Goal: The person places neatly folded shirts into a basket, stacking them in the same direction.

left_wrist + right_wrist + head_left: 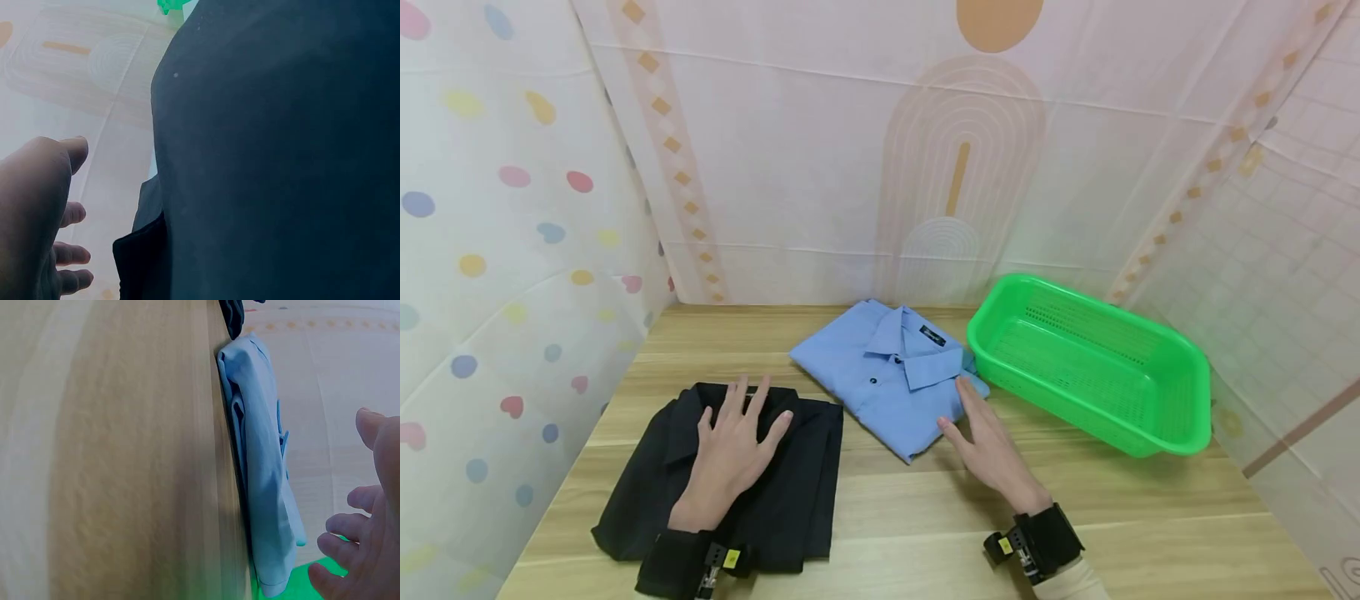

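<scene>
We see both hands empty, fingers loose: the left hand (730, 454) over the black shirt (786, 483), lower left; the right hand (992, 450) by the blue shirt (872, 367), centre. One-layer grips could, we judge, undo folds.

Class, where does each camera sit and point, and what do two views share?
Head: worn on head, looks forward and down at black shirt, blue shirt, green basket; left hand, right hand visible.
Left wrist: on that wrist, faces across the black shirt; left hand at left edge.
Right wrist: on that wrist, faces the blue shirt side-on; right hand at right edge.
Shared: blue shirt, head and right wrist.
</scene>
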`<state>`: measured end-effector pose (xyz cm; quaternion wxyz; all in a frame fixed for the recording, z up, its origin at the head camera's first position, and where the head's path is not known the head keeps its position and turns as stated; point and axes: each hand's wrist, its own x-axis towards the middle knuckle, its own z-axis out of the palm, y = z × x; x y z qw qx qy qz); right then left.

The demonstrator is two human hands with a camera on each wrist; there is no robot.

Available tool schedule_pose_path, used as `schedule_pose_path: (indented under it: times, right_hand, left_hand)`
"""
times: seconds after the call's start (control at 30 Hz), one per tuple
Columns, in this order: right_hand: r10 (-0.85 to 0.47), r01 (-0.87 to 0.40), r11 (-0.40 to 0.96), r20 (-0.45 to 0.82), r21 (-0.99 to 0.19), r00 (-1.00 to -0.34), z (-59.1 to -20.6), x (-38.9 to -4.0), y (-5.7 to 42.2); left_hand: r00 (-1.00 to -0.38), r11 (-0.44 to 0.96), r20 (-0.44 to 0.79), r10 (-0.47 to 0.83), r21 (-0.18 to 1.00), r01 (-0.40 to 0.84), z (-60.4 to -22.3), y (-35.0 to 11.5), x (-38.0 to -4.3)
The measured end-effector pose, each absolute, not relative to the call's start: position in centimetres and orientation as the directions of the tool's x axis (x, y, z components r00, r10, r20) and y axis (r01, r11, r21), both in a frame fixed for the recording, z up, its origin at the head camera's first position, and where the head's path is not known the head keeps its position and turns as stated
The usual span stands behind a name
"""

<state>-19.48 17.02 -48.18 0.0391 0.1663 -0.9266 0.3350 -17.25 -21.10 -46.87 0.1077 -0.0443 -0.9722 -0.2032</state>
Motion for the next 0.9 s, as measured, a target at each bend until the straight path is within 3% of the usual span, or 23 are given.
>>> schedule_pose_path:
  times: [0.6, 0.9]
  right_hand:
    - [-0.307, -0.342, 0.692, 0.17, -0.635, -0.937, -48.5, -19.0, 16.0]
    - [-0.317, -0.356, 0.689, 0.18, -0.632, -0.931, -48.7, -18.9, 15.5]
  left_hand:
    - [-0.975, 0.921, 0.22, 0.02, 0.375, 0.104, -47.9, -22.6, -16.0]
    - [-0.962, 0.926, 0.272, -0.023, 0.369, 0.082, -48.1, -23.1, -15.9]
